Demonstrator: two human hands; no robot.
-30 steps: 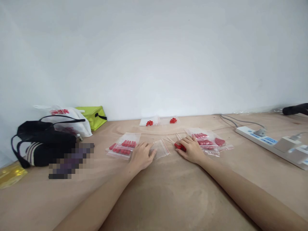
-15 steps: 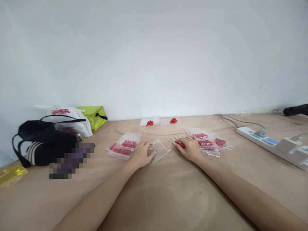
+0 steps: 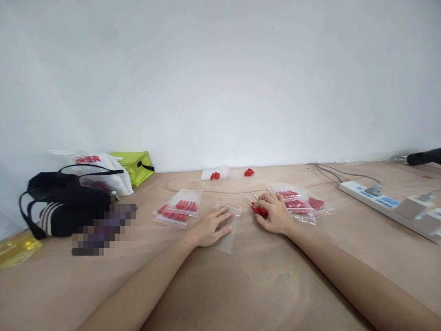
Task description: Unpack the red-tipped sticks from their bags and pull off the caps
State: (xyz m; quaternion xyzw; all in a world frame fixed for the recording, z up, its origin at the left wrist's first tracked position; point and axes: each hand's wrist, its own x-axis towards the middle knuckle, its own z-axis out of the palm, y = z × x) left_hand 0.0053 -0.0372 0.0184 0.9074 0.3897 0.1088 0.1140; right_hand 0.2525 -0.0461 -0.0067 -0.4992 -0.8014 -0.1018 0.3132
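The head view puts a flat clear zip bag (image 3: 232,232) at the middle of the work, lying on the table (image 3: 220,294) in front of the person, its red-lined edge facing away. The left hand (image 3: 210,227) rests over the bag's left side, palm down; its grip is loose, the fingers spread and not closed around anything. To the right of the bag, a little apart from it, loose red pieces (image 3: 258,210) lie on the table, with thin pale sticks (image 3: 246,198) just beyond them. The right hand (image 3: 275,215) curls over these pieces, thumb near them; whether its grip is closed on any of them cannot be told. Just beyond the left hand, overlapping zip bags (image 3: 191,195) hold rows of red pieces, and beside the right hand a second group of filled bags (image 3: 272,187) overlaps in the same way. Farther back, near the wall (image 3: 220,82), two small red piles (image 3: 215,176) (image 3: 248,173) lie with pale bags (image 3: 206,174). Out to the right are a white power strip (image 3: 358,195) with plugs in it, grey cables (image 3: 330,170) and a black object (image 3: 423,157). Out to the left stand a black bag (image 3: 74,209) with a striped part, a white plastic bag (image 3: 115,172) and a lime-green bag (image 3: 132,166); a pixelated dark item (image 3: 106,230) lies nearer, and something yellow and shiny (image 3: 19,248) sits at the edge.
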